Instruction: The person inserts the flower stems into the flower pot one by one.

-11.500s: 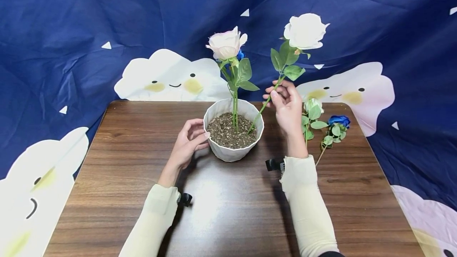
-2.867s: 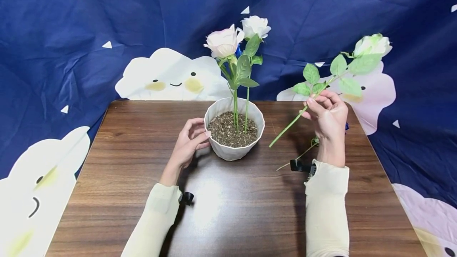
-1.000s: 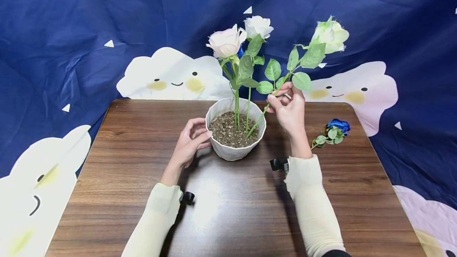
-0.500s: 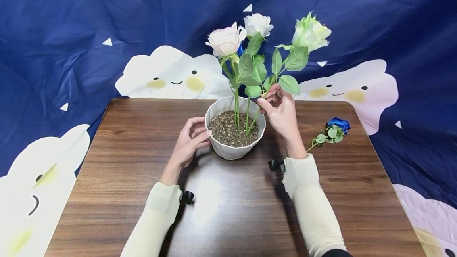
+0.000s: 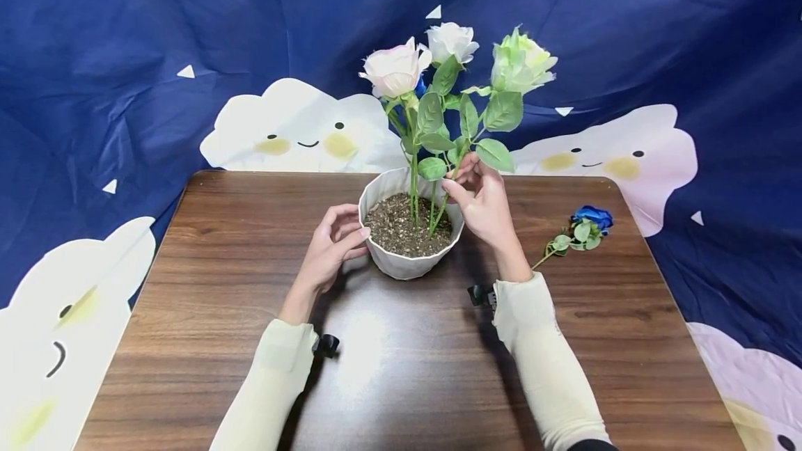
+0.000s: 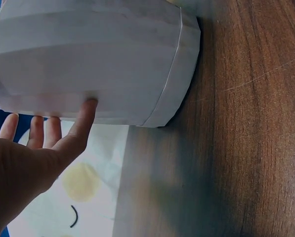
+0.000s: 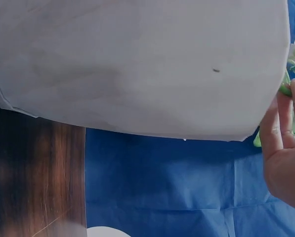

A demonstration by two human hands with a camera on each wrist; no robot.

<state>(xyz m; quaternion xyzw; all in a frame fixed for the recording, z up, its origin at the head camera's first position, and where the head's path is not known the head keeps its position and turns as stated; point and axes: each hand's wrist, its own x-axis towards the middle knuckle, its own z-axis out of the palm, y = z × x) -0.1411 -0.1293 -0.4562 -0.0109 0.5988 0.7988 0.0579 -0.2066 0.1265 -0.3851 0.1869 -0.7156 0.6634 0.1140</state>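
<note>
A white faceted flowerpot (image 5: 407, 266) full of soil (image 5: 401, 228) stands on the table. My left hand (image 5: 326, 249) rests against the pot's left side, its thumb near the rim; in the left wrist view the fingertips (image 6: 90, 104) touch the outer wall. My right hand (image 5: 482, 204) pinches the stem of a pale green-white artificial rose (image 5: 523, 65) above the pot's right rim. That stem leans right, its lower end in the soil. Beside it stand a pale pink rose (image 5: 395, 72) and a white rose (image 5: 452, 42), with a blue rose (image 5: 420, 85) mostly hidden behind them.
Another blue rose (image 5: 590, 220) lies on the wooden table (image 5: 219, 284) to the right, its stem end hidden by my right arm. A dark blue curtain (image 5: 188, 12) with cloud faces hangs behind the table.
Earlier the white rose was planted and the green-white rose lifted from the table. Over the last second, my right hand has moved left, bringing that rose more upright. The left hand stays at the pot.
</note>
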